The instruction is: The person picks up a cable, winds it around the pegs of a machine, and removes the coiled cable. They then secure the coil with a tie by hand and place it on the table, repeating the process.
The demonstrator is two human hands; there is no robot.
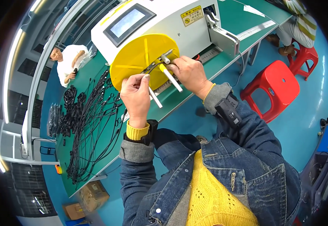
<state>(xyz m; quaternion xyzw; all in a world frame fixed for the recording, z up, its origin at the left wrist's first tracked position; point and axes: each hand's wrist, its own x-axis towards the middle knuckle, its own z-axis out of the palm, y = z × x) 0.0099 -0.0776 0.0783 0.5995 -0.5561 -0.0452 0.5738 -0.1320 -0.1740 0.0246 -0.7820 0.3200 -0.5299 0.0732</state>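
My left hand (135, 95) is in front of a yellow disc (128, 56) on a white machine, thumb and fingers pinched together on a thin black cable (154, 66). The cable arcs across the disc's hub toward my right hand (191, 74), whose fingers are closed on it beside a peg. Two white pegs stick out from the disc: one peg (155, 97) next to my left hand, the other peg (173, 81) with a yellow base under my right fingers. A metal knob (165, 59) sits above the cable. The cable's ends are hidden.
The machine (167, 22) carries a screen (128, 22) and a metal bracket (224, 39) at its right. Many black cables (92, 124) lie on the green table (68, 180). Red stools (275, 88) stand at right. A person (70, 62) sits across the table; another (299, 22) sits far right.
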